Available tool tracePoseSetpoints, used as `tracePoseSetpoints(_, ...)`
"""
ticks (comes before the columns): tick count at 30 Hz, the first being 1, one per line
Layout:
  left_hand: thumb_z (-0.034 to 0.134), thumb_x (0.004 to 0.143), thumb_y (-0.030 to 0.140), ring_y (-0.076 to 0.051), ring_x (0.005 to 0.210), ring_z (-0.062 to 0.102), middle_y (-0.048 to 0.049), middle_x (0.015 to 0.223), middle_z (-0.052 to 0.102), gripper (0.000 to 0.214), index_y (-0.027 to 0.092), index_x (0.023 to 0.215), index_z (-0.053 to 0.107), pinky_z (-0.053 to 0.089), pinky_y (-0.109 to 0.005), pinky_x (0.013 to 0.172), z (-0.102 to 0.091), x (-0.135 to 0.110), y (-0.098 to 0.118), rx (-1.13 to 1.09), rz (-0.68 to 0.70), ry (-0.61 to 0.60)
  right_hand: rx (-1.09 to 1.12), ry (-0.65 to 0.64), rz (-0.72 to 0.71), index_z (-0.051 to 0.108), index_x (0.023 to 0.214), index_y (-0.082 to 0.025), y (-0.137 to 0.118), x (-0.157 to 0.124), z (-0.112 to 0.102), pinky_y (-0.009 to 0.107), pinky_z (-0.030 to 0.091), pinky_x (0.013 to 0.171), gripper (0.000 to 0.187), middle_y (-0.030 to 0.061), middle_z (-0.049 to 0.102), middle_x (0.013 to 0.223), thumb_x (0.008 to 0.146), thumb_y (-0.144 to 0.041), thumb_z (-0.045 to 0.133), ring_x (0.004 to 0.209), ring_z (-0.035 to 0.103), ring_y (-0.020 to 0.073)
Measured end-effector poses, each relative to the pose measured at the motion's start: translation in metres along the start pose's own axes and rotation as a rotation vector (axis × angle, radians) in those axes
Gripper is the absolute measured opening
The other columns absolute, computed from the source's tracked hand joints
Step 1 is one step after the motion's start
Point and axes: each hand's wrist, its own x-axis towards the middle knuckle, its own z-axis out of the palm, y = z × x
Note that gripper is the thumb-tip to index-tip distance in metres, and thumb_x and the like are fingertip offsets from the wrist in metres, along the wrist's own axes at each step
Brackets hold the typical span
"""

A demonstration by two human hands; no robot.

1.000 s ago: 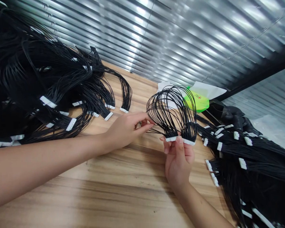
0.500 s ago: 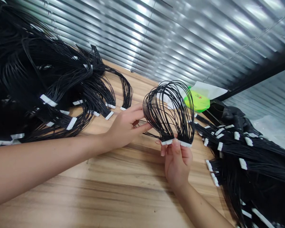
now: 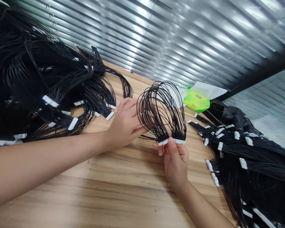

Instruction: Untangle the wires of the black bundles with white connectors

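Observation:
A wire harness (image 3: 161, 110) of many thin black wires is bent into an upright loop above the table. My right hand (image 3: 175, 161) grips its two white connectors (image 3: 180, 141) side by side at the bottom, thumb in front. My left hand (image 3: 127, 122) is at the loop's left side, touching the wires. Its fingers are stretched out and reach in among the wires, which partly hide the fingertips.
A large heap of black wire harnesses (image 3: 38, 72) with white connectors lies at left. Another pile (image 3: 258, 158) lies at right. Behind stand a bright green packet (image 3: 197, 100), white paper (image 3: 211, 90) and a corrugated metal wall (image 3: 142, 34). The table (image 3: 104, 190) has wood grain.
The looped harness and my right hand have shifted slightly left. My left hand's fingers now reach further in among the wires, and more of them is covered.

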Motion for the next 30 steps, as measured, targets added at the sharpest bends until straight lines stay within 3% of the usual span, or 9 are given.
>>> tracePoseSetpoints(2, 0.051, 0.092, 0.031, -0.022, 0.102, 0.058, -0.0051, 0.102, 0.07, 0.018, 0.022, 0.094, 0.067, 0.039, -0.04, 0.093, 0.0, -0.0004, -0.0019, -0.038, 0.029, -0.049, -0.013, -0.035, 0.024, 0.067, 0.079, -0.02, -0.0001, 0.0005, 0.0004, 0.024, 0.04, 0.047, 0.021, -0.0014, 0.062, 0.061, 0.08, -0.041, 0.068, 0.051, 0.053, 0.012)
tracePoseSetpoints(6, 0.045, 0.094, 0.031, -0.025, 0.121, 0.054, -0.0046, 0.118, 0.067, 0.026, 0.026, 0.106, 0.067, 0.036, -0.046, 0.104, -0.0024, 0.0026, -0.0031, -0.098, 0.079, -0.089, -0.015, -0.096, 0.073, 0.066, 0.074, -0.02, -0.0006, 0.0011, 0.0002, 0.024, 0.04, 0.046, 0.021, -0.0002, 0.064, 0.064, 0.081, -0.04, 0.067, 0.052, 0.053, 0.0122)
tracePoseSetpoints(11, 0.035, 0.099, 0.032, -0.018, 0.133, 0.044, 0.0007, 0.134, 0.058, 0.035, 0.024, 0.124, 0.059, 0.029, -0.038, 0.115, -0.0049, 0.0067, -0.0016, -0.14, 0.2, -0.17, 0.017, -0.166, 0.095, 0.068, 0.079, -0.021, -0.001, -0.0005, -0.0007, 0.024, 0.041, 0.047, 0.018, -0.0015, 0.064, 0.059, 0.084, -0.038, 0.065, 0.047, 0.05, 0.0108)
tracePoseSetpoints(14, 0.038, 0.098, 0.029, -0.016, 0.126, 0.051, 0.0009, 0.127, 0.064, 0.033, 0.024, 0.123, 0.059, 0.033, -0.035, 0.114, -0.0053, 0.006, -0.0005, -0.148, 0.14, -0.197, 0.018, -0.139, 0.085, 0.069, 0.082, -0.021, -0.0005, -0.0015, -0.0015, 0.024, 0.043, 0.048, 0.017, -0.0017, 0.065, 0.06, 0.084, -0.037, 0.065, 0.048, 0.051, 0.0107)
tracePoseSetpoints(20, 0.044, 0.093, 0.028, -0.021, 0.116, 0.058, -0.0025, 0.12, 0.067, 0.028, 0.023, 0.11, 0.066, 0.04, -0.04, 0.106, -0.0052, 0.0041, 0.0011, -0.188, -0.024, -0.196, -0.018, -0.102, 0.064, 0.069, 0.079, -0.02, -0.0013, -0.0012, 0.0002, 0.024, 0.042, 0.046, 0.02, -0.0009, 0.064, 0.062, 0.083, -0.039, 0.066, 0.049, 0.052, 0.0113)
tracePoseSetpoints(27, 0.045, 0.09, 0.036, -0.025, 0.11, 0.058, -0.0058, 0.118, 0.066, 0.03, 0.024, 0.108, 0.066, 0.04, -0.042, 0.098, -0.0013, -0.0005, 0.0006, -0.111, 0.037, -0.183, -0.048, -0.158, 0.07, 0.069, 0.075, -0.02, -0.0026, -0.0018, 0.0004, 0.025, 0.042, 0.047, 0.022, -0.0003, 0.065, 0.061, 0.084, -0.04, 0.064, 0.049, 0.053, 0.0122)
tracePoseSetpoints(30, 0.045, 0.091, 0.038, -0.024, 0.101, 0.061, -0.0076, 0.107, 0.068, 0.03, 0.02, 0.102, 0.067, 0.044, -0.04, 0.093, 0.0, -0.001, 0.0007, -0.187, -0.019, -0.188, -0.044, -0.167, 0.059, 0.069, 0.075, -0.02, -0.0025, -0.0027, -0.0004, 0.024, 0.043, 0.048, 0.022, 0.0006, 0.066, 0.064, 0.085, -0.039, 0.064, 0.05, 0.054, 0.0119)
